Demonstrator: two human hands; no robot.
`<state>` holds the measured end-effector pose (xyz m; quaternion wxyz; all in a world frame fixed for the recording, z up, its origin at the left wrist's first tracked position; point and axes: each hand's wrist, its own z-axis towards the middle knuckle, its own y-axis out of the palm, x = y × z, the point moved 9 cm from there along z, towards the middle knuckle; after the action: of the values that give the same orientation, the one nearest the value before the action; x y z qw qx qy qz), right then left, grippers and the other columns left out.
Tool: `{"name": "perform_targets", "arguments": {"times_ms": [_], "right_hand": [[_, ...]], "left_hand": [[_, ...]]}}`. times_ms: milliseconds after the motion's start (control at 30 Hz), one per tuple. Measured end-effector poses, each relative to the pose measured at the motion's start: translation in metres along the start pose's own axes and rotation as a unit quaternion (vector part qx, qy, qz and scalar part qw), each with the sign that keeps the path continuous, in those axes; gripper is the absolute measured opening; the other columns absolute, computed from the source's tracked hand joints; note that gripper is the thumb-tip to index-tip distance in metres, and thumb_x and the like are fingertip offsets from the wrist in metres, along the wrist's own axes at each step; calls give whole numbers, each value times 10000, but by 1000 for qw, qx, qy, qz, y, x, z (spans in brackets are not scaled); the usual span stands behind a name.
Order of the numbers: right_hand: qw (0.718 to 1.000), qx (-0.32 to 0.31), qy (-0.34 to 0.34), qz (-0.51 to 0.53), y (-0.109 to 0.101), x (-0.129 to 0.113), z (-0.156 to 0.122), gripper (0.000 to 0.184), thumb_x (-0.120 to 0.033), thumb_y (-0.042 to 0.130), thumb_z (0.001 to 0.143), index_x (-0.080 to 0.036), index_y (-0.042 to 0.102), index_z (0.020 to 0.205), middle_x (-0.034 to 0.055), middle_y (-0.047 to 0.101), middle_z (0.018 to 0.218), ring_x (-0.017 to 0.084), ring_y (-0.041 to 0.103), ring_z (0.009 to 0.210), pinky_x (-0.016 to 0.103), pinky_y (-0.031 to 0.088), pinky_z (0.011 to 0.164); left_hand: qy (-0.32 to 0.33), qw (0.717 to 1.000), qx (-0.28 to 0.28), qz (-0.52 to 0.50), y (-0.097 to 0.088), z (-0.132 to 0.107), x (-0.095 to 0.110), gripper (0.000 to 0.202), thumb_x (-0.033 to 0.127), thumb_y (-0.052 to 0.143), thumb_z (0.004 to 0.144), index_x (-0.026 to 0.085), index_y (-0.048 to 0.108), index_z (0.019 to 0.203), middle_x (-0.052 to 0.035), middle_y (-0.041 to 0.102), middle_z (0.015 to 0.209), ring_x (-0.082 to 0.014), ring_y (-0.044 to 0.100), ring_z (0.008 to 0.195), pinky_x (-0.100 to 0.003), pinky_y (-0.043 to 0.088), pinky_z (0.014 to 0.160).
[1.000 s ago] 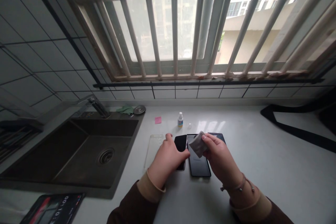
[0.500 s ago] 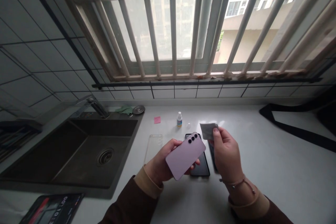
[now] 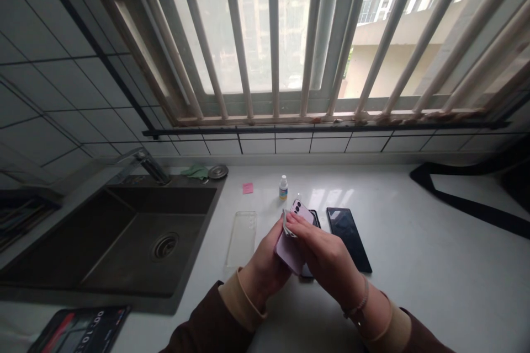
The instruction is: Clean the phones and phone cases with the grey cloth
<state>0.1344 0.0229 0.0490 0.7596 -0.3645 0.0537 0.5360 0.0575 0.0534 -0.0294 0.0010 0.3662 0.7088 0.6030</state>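
A lilac smartphone (image 3: 290, 256) is gripped in my left hand (image 3: 265, 265), its back with the camera lenses facing up. Against that back my right hand (image 3: 325, 245) presses a thin grey cloth (image 3: 286, 226), which is folded under the fingers. Partly hidden beneath the hands lies a dark-edged phone or case (image 3: 317, 219) on the counter. To its right rests a black phone (image 3: 350, 238), flat and screen up. A clear phone case (image 3: 241, 240) lies left of my hands. Behind them stands a small white-capped bottle (image 3: 283, 188).
A dark sink (image 3: 136, 231) with a faucet (image 3: 153, 168) takes up the left. Near it are a pink note (image 3: 247, 188), a green cloth (image 3: 194, 171) and a metal strainer (image 3: 218, 171). A black strap (image 3: 467, 207) lies right; a timer screen (image 3: 83, 331) sits front left.
My right hand has moved left and brought the cloth onto the phone's back. The lilac phone has turned more upright, and the black phone on the right is now uncovered.
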Motion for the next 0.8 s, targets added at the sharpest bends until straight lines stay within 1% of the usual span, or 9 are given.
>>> {"name": "perform_targets", "arguments": {"times_ms": [100, 267, 367, 467, 567, 633, 700, 767, 800], "right_hand": [[999, -20, -26, 24, 9, -12, -1, 469, -17, 555, 1017, -193, 643, 1443, 110, 707, 1436, 241, 660, 1361, 412, 555, 1193], [991, -77, -74, 76, 21, -34, -6, 511, 15, 572, 993, -203, 628, 1452, 86, 723, 1417, 220, 659, 1363, 384, 533, 1211], [983, -101, -63, 138, 21, -39, -9, 517, -10, 577, 1008, -250, 627, 1464, 57, 749, 1378, 210, 703, 1306, 382, 548, 1189], [953, -54, 114, 274, 13, -8, -9, 327, -177, 568, 1071, -262, 726, 1345, 73, 797, 1279, 239, 768, 1190, 402, 625, 1069], [825, 29, 351, 442, 15, 41, -21, 307, -442, 635, 1050, -200, 789, 1159, 124, 832, 1111, 273, 814, 996, 412, 687, 856], [762, 88, 423, 482, 10, 64, -28, 383, -527, 734, 966, -177, 781, 1115, 131, 830, 1069, 268, 809, 908, 394, 687, 773], [766, 187, 443, 426, -13, 87, -35, 386, -546, 747, 945, -194, 772, 1105, 106, 827, 1084, 249, 799, 916, 377, 680, 803], [807, 255, 445, 292, -40, 101, -43, 382, -556, 711, 968, -215, 773, 1127, 88, 828, 1102, 258, 795, 980, 368, 677, 826], [837, 257, 437, 204, -51, 101, -45, 387, -556, 685, 986, -216, 782, 1145, 90, 830, 1101, 271, 793, 1008, 386, 676, 855]], "left_hand": [[0, 998, 59, -14, -12, 0, 1, 387, 447, 599, 1040, 91, 749, 1045, -140, 760, 1010, -236, 719, 1015, -351, 524, 1052], [-71, 987, 145, 24, -35, 0, 2, 623, 608, 548, 1017, 22, 753, 1065, -125, 727, 770, -193, 667, 667, -303, 569, 723], [-85, 985, 148, 19, -35, 1, 5, 677, 625, 488, 1035, 3, 749, 1095, -142, 741, 799, -167, 641, 607, -274, 536, 633], [-24, 995, 92, 5, -22, 5, 15, 606, 548, 465, 1053, 19, 745, 1145, -183, 781, 959, -217, 710, 725, -309, 563, 697], [16, 999, 36, -17, -11, 5, 21, 469, 427, 480, 1050, 50, 758, 1076, -160, 787, 935, -229, 731, 770, -313, 567, 746], [5, 1000, 16, -8, -8, 4, 19, 427, 405, 487, 1043, 77, 755, 1096, -142, 784, 909, -231, 727, 751, -306, 552, 689], [-23, 999, 3, 22, -7, 3, 15, 493, 450, 463, 1049, 70, 731, 1213, -173, 785, 978, -242, 727, 764, -303, 534, 636], [-53, 997, -8, 53, -7, 1, 9, 611, 507, 417, 1060, 23, 684, 1321, -224, 773, 1061, -247, 731, 799, -298, 534, 632], [-64, 996, -9, 65, -7, -1, 6, 648, 520, 399, 1067, 1, 666, 1348, -237, 768, 1074, -240, 731, 800, -293, 537, 639]]}}
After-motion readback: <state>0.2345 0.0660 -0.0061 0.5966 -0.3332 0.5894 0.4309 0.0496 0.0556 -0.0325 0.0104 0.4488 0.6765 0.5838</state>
